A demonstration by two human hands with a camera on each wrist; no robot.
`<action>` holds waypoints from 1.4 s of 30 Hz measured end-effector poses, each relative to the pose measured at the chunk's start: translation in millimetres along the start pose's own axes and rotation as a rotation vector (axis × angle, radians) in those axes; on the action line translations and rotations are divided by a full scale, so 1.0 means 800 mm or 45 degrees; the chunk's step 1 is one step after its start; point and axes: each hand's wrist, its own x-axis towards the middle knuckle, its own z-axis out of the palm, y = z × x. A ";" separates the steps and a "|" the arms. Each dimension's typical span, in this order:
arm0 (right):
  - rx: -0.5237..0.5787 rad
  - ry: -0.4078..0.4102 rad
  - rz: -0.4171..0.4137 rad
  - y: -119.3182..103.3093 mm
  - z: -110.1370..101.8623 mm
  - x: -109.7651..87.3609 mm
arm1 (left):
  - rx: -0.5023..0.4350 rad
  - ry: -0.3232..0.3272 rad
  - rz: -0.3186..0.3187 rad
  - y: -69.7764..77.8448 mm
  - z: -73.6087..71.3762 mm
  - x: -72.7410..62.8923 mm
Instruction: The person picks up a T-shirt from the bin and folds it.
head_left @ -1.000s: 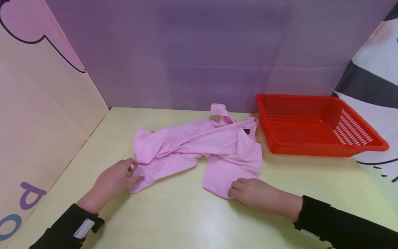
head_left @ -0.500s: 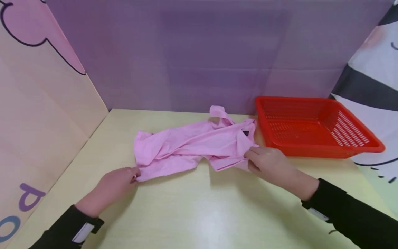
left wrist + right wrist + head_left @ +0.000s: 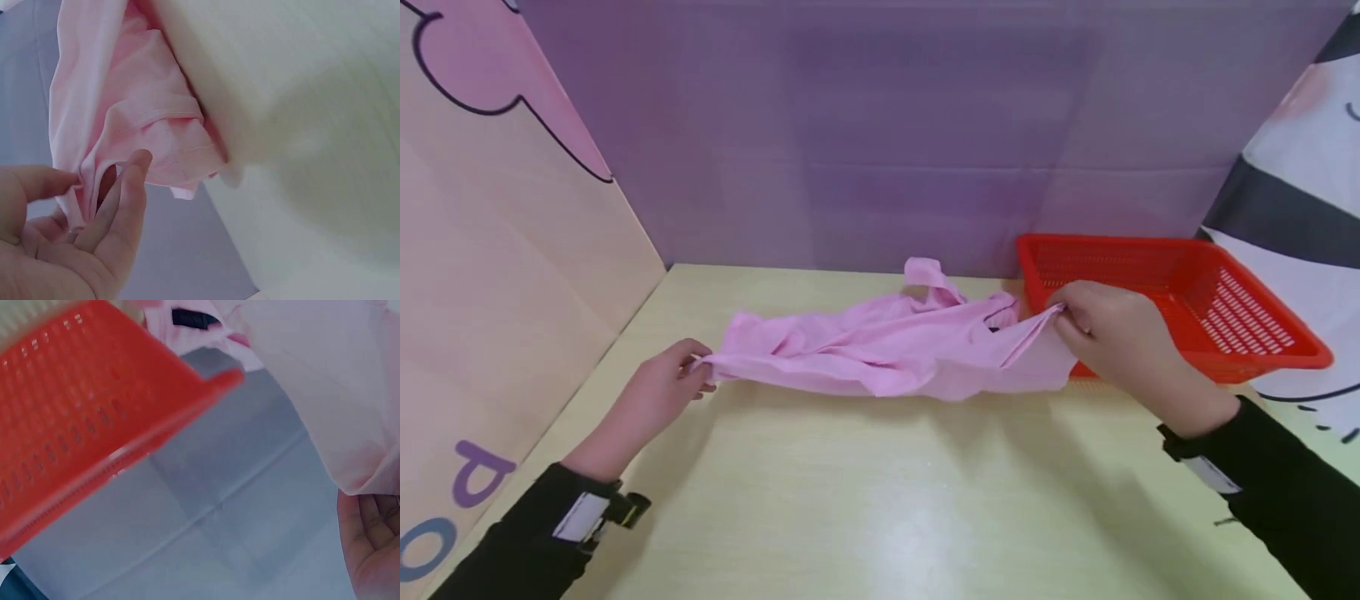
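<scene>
A crumpled pink shirt (image 3: 857, 354) stretches between both hands in the head view, its near edge lifted off the table. My left hand (image 3: 658, 392) pinches its left end; in the left wrist view thumb and fingers meet on a bunched fold of the cloth (image 3: 137, 119). At the other end, my right hand (image 3: 1116, 346) grips a raised corner, in front of the red basket's near side. A dark neck label (image 3: 195, 319) shows on the shirt in the right wrist view. There the right fingers (image 3: 372, 531) are partly hidden behind the cloth.
A red plastic basket (image 3: 1217, 362) with slotted walls stands at the back right of the pale table (image 3: 820, 500). Behind the table rises a purple wall (image 3: 925, 125). Printed panels flank the table at left and right.
The right hand has moved up and right, lifting the shirt's near right corner toward the basket. The left hand has closed on the left end and raised it slightly. The near edge now hangs taut.
</scene>
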 end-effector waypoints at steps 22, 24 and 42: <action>0.080 -0.662 -0.304 -0.030 0.021 -0.055 | 0.282 -0.361 -0.037 -0.024 0.013 -0.006; 0.082 -0.666 -0.292 -0.030 0.022 -0.055 | 0.299 -0.373 -0.088 -0.027 0.016 -0.001; 0.052 -0.634 -0.310 -0.027 0.028 -0.054 | 0.282 -0.242 0.055 -0.032 0.047 0.001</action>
